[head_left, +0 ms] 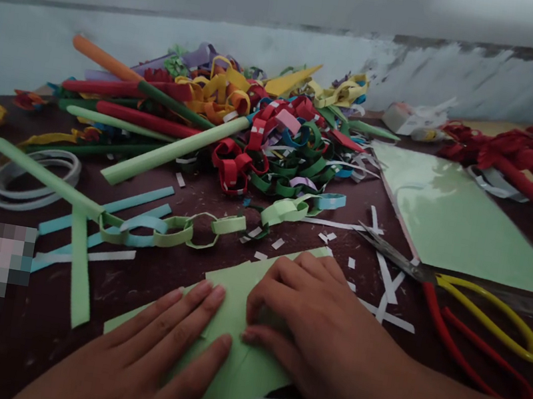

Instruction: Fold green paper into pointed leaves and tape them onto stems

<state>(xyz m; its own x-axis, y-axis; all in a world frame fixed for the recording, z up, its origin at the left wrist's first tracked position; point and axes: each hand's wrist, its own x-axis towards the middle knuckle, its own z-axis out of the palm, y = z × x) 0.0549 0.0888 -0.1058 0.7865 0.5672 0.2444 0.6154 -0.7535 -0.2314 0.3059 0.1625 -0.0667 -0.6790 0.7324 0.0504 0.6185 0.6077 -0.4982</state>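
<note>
A sheet of light green paper [223, 381] lies on the dark tabletop, with another green piece partly under its left side. My left hand [157, 344] rests flat on it, fingers stretched out. My right hand [308, 321] is curled over the sheet's right part, its thumb tip low against the paper; what the bent fingers hold, if anything, is hidden. Beyond both hands lies a paper chain [180, 232] of green and blue links. Scissors [424, 273] with one yellow and one red handle lie with blades apart, to the right of my right hand.
Behind, colourful paper chains and rolled paper tubes are heaped [278, 127]. A stack of green paper [465, 224] lies at the right, near red paper pieces [516, 155]. Tape rings [34, 179], green strips [79, 271] and blue strips lie left. White scraps [388, 279] are scattered about.
</note>
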